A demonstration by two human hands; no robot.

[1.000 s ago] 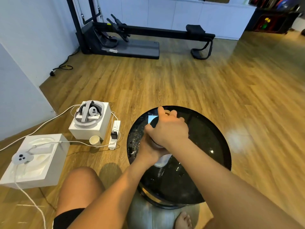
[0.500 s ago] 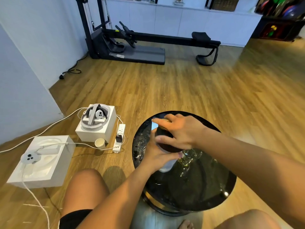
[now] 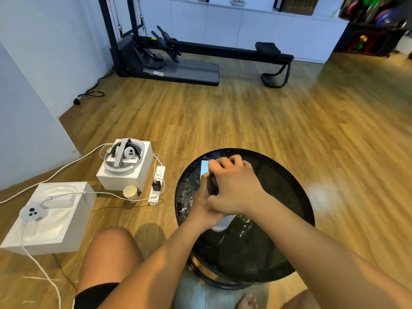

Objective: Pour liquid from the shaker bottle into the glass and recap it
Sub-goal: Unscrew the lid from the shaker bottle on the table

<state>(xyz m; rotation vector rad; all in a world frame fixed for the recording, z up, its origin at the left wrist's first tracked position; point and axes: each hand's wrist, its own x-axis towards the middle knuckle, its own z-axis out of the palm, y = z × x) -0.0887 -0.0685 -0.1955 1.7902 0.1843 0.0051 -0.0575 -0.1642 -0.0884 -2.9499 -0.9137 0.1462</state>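
Glass [image 3: 244,219] just behind both hands, half hidden by right hand [image 3: 234,190]

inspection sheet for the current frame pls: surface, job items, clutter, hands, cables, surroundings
Surface: round black table, glossy, reflective.
Job's things: shaker bottle mostly hidden by both hands; dark lid under the right hand; glass beside it, partly hidden.
Clutter: two white boxes with headset gear, paper cup on the floor.
Hands: left hand grips the bottle; right hand on the lid.
Cables: white cords and power strip on the floor.
Surroundings: wood floor, exercise machine, white cabinets.
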